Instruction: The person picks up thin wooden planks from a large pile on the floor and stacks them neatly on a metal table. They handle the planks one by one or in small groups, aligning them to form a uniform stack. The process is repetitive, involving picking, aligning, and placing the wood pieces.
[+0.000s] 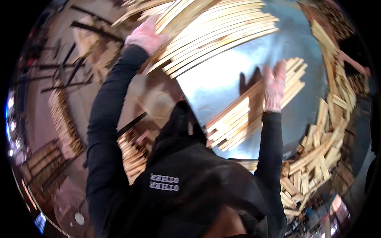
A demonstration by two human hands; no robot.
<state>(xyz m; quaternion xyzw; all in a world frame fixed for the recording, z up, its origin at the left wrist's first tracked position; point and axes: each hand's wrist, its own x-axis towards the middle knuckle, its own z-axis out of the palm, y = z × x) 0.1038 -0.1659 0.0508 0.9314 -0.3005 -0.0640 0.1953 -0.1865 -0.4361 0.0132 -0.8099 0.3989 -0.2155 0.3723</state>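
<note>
The small batch of wooden strips (234,123) lies on the shiny tabletop (214,89) right of centre in the frame, its long axis slanting from lower left to upper right. The right hand (275,87), gloved in pale pink, is the nearer one: it is over the upper-right part of that batch, so most of the length runs down and left from the fingers. Those fingers point up the frame with a gap showing among them; from here I can't tell whether they press on the wood or hang just above it. The left hand (146,36) is well apart, at the left end of the larger spread of strips (226,33) at top centre, its thumb held away from the other fingers; whether it pinches anything I can't make out. That spread slants the same way, with tabletop between it and the batch. The wearer's black jacket (190,162) rises close to the batch's lower end and hides the tabletop's near corner. Farther out, loose wood pieces (307,174) heap along the right, and stacked sticks (133,156) sit lower left.
</note>
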